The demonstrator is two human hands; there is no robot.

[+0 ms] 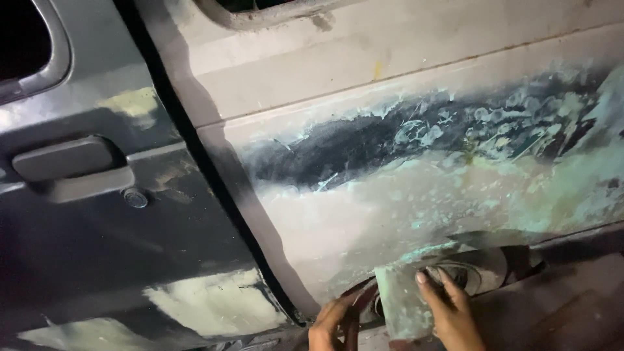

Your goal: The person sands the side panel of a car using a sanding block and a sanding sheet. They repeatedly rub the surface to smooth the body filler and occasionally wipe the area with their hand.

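Sanding a car body panel (416,195) by the wheel arch, low in the frame right of centre. Right hand (452,312) pressed flat on a sheet of sandpaper (400,305), fingers (432,286) spread over its upper edge, pinning the sheet against the panel rather than curled round it. Left hand (331,325) at the bottom edge just left of the sheet, fingers bent in and seemingly pinching its lower corner — too dark there to tell for sure. Sheet lying just beside the curved lip of the arch (481,266), dusted greenish like the filler above. Across the upper right, a dark patch of bared paint ringed with pale green filler (455,130); in the left half, a dark door (97,227) with its handle (71,166) and two pale filler patches low down. To do this well, probably: keep the palm flat, pressure even, strokes long and following the panel's curve — no digging with fingertips, which would likely leave grooves. Ease off near the arch lip, where an edge could cut through quickly.
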